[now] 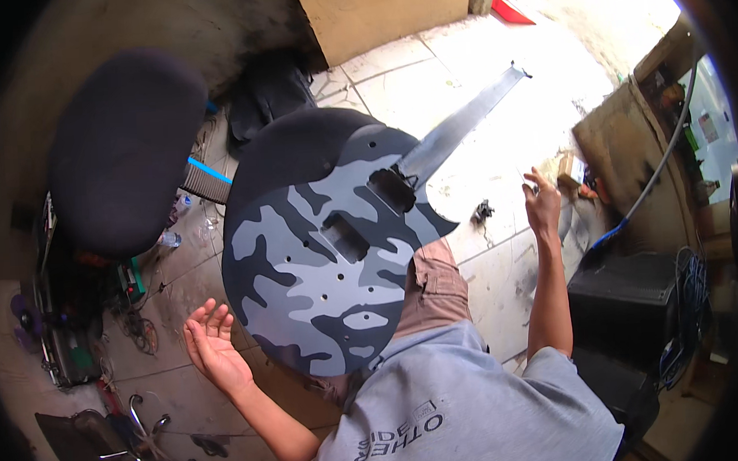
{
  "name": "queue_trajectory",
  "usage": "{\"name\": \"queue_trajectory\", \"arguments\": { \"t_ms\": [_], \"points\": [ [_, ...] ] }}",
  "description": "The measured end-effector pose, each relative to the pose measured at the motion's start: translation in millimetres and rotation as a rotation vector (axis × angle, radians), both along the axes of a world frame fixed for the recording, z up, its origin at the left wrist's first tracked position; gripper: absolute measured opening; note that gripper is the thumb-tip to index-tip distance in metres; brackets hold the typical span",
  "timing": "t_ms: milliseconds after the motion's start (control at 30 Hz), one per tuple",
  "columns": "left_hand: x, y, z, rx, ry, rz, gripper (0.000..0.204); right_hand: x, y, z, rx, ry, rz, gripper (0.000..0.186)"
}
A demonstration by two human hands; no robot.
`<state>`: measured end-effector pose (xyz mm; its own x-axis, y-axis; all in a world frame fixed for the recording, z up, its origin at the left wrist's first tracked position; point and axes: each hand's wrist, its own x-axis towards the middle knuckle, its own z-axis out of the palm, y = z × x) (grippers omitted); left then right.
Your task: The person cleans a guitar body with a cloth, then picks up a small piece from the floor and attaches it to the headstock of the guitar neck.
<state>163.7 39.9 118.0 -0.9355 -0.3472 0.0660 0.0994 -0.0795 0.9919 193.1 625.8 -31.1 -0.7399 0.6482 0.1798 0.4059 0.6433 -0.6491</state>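
A guitar body (304,259) painted in grey and black camouflage lies across my lap, with dark cut-outs and several small holes in its face. Its metallic-looking grey neck (467,117) points away to the upper right. My left hand (214,343) is held palm up beside the body's lower left edge, fingers apart, not touching it. Off to the right of the body, my right hand (543,200) is raised over the tiled floor, its fingers loosely bent and apart. I see nothing held in either hand.
A black padded seat (127,151) stands at the left. A small dark object (482,213) lies on the tiles near my right hand. Black boxes (623,296) and a hanging grey hose (665,152) are at the right. A wooden panel (391,16) stands at the back.
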Motion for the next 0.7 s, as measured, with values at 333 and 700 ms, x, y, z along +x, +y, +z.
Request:
{"name": "queue_trajectory", "arguments": {
  "t_ms": [333, 700],
  "points": [
    [-1.8, 15.3, -35.9, -0.223, -0.015, 0.082, 0.031, -88.0, -85.3, 116.2, -0.158, 0.233, 0.357, 0.020],
    [3.0, 22.6, -62.6, -0.271, 0.034, 0.088, 0.043, -252.0, -177.1, 124.2, 0.114, -0.120, 1.128, 0.019]
  ]
}}
